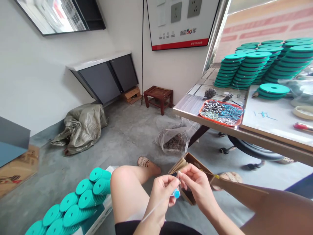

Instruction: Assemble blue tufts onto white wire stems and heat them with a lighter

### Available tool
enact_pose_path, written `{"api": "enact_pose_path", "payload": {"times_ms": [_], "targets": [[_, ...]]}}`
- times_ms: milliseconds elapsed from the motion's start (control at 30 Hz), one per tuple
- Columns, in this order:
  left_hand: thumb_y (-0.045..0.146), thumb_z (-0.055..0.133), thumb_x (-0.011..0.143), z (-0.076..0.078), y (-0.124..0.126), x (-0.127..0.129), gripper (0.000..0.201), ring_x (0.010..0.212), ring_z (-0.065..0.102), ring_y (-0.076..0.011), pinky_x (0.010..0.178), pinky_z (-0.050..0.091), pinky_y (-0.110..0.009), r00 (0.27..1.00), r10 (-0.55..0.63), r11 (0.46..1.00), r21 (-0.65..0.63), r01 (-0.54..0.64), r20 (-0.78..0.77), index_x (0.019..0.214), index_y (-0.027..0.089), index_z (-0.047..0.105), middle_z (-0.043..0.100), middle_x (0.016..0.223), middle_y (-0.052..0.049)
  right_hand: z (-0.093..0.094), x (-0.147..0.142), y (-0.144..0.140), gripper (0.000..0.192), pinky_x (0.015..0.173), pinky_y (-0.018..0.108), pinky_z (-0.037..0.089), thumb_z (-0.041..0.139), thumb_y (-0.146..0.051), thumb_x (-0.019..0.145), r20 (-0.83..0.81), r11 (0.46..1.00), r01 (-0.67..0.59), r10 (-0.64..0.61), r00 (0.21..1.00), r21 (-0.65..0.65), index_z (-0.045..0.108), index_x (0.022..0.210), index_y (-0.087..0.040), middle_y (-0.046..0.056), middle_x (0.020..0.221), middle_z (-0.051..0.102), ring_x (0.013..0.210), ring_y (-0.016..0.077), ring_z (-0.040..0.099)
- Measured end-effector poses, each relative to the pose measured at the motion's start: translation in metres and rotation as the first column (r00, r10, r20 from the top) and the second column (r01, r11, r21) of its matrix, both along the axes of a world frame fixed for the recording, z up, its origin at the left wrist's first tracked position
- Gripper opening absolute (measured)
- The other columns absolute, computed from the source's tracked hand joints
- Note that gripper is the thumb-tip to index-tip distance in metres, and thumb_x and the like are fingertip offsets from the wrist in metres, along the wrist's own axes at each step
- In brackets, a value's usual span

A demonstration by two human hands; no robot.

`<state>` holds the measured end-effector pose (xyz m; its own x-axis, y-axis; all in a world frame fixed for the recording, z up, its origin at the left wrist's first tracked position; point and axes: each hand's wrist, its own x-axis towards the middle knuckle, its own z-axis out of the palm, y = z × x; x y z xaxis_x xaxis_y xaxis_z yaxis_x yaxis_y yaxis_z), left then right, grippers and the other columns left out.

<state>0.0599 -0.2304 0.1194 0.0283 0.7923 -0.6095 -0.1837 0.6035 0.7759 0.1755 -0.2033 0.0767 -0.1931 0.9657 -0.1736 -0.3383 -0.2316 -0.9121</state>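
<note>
Above my lap, my left hand [162, 192] is closed around a small bright blue piece [176, 193] with a round end, mostly hidden by the fingers. A thin whitish line [154, 209] runs from that hand down over the wrist toward my lap. My right hand [195, 184] is pinched beside the left fingertips, holding what looks like a short bit of the line. The two hands nearly touch. Below them on the floor stands an open cardboard box [199, 164], partly covered by my hands.
At right, a table [186, 106] bears stacked green spools [233, 70], an orange tray [221, 121] of small metal and blue parts, and a red-handled tool [303, 126]. More green spools [69, 201] fill a box at left. A plastic bag [176, 142] and wooden stool [158, 93] stand ahead.
</note>
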Motion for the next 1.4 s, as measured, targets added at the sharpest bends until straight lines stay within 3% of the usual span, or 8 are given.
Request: {"api": "enact_pose_path", "payload": {"times_ms": [267, 467, 667, 867, 1000, 1100, 1200, 1400], "targets": [[0.044, 0.067, 0.064, -0.005, 0.002, 0.0, 0.037, 0.037, 0.033, -0.0002, 0.039, 0.014, -0.015, 0.999, 0.013, 1.0, -0.012, -0.012, 0.036, 0.067, 0.01, 0.052, 0.046, 0.052, 0.002, -0.003, 0.0, 0.0, 0.032, 0.043, 0.018, 0.033, 0.067, -0.04, 0.071, 0.051, 1.0, -0.012, 0.012, 0.999, 0.011, 0.049, 0.066, -0.013, -0.004, 0.049, 0.046, 0.043, 0.0055, 0.039], [0.045, 0.069, 0.061, -0.007, 0.002, -0.004, 0.04, 0.037, 0.034, -0.0007, 0.039, 0.014, -0.016, 0.995, 0.043, 0.999, -0.015, -0.041, 0.085, 0.068, 0.011, 0.051, 0.048, 0.052, 0.002, -0.007, 0.003, -0.004, 0.02, 0.049, 0.019, 0.041, 0.06, -0.033, 0.077, 0.234, 0.979, -0.054, 0.008, 0.972, 0.194, 0.058, 0.074, -0.013, 0.002, 0.063, 0.056, 0.052, 0.0088, 0.048], [0.045, 0.071, 0.06, -0.011, 0.001, -0.008, 0.041, 0.038, 0.033, -0.0004, 0.04, 0.015, -0.016, 0.985, 0.052, 0.999, -0.025, -0.048, 0.162, 0.071, 0.011, 0.05, 0.048, 0.052, 0.003, -0.01, 0.01, -0.003, 0.016, 0.052, 0.019, 0.043, 0.051, -0.023, 0.084, 0.419, 0.882, -0.17, -0.034, 0.907, 0.439, 0.064, 0.081, -0.015, 0.004, 0.068, 0.061, 0.055, 0.0101, 0.053], [0.044, 0.071, 0.061, -0.016, 0.002, -0.01, 0.04, 0.04, 0.034, -0.0007, 0.041, 0.016, -0.016, 0.981, 0.048, 0.998, -0.038, -0.042, 0.19, 0.07, 0.011, 0.05, 0.048, 0.053, 0.003, -0.007, 0.014, 0.002, 0.017, 0.054, 0.018, 0.043, 0.047, -0.019, 0.086, 0.476, 0.824, -0.252, -0.024, 0.879, 0.507, 0.064, 0.082, -0.015, 0.003, 0.067, 0.06, 0.058, 0.0103, 0.055], [0.048, 0.073, 0.056, -0.019, 0.0, -0.012, 0.045, 0.04, 0.035, -0.0012, 0.041, 0.018, -0.017, 0.981, 0.025, 0.999, -0.045, -0.017, 0.191, 0.067, 0.011, 0.049, 0.044, 0.051, 0.004, -0.005, 0.02, 0.004, 0.023, 0.056, 0.018, 0.043, 0.042, -0.017, 0.088, 0.583, 0.723, -0.385, -0.031, 0.812, 0.574, 0.065, 0.086, -0.015, 0.005, 0.072, 0.059, 0.062, 0.0108, 0.056], [0.051, 0.073, 0.054, -0.022, 0.0, -0.012, 0.048, 0.04, 0.035, -0.0012, 0.041, 0.018, -0.017, 0.985, 0.003, 0.999, -0.039, 0.004, 0.173, 0.063, 0.011, 0.047, 0.042, 0.05, 0.004, -0.001, 0.024, 0.006, 0.029, 0.054, 0.019, 0.041, 0.039, -0.019, 0.09, 0.702, 0.666, -0.513, -0.023, 0.712, 0.541, 0.066, 0.083, -0.016, 0.005, 0.069, 0.056, 0.06, 0.0113, 0.054], [0.053, 0.072, 0.054, -0.026, 0.001, -0.011, 0.05, 0.039, 0.035, -0.0014, 0.04, 0.018, -0.017, 0.99, -0.017, 0.999, -0.038, 0.023, 0.137, 0.065, 0.011, 0.049, 0.044, 0.05, 0.004, 0.001, 0.027, 0.01, 0.032, 0.056, 0.021, 0.042, 0.037, -0.021, 0.091, 0.778, 0.654, -0.604, 0.037, 0.627, 0.456, 0.066, 0.08, -0.016, 0.006, 0.069, 0.057, 0.062, 0.0131, 0.055], [0.059, 0.069, 0.054, -0.031, 0.005, -0.009, 0.052, 0.039, 0.039, -0.0022, 0.039, 0.022, -0.017, 1.0, -0.026, 1.0, 0.004, 0.026, -0.016, 0.064, 0.011, 0.05, 0.046, 0.051, 0.003, 0.003, 0.03, 0.013, 0.024, 0.061, 0.023, 0.042, 0.044, -0.021, 0.088, 0.764, 0.708, -0.609, 0.153, 0.626, 0.358, 0.066, 0.08, -0.018, 0.004, 0.073, 0.062, 0.066, 0.0152, 0.057]]}}
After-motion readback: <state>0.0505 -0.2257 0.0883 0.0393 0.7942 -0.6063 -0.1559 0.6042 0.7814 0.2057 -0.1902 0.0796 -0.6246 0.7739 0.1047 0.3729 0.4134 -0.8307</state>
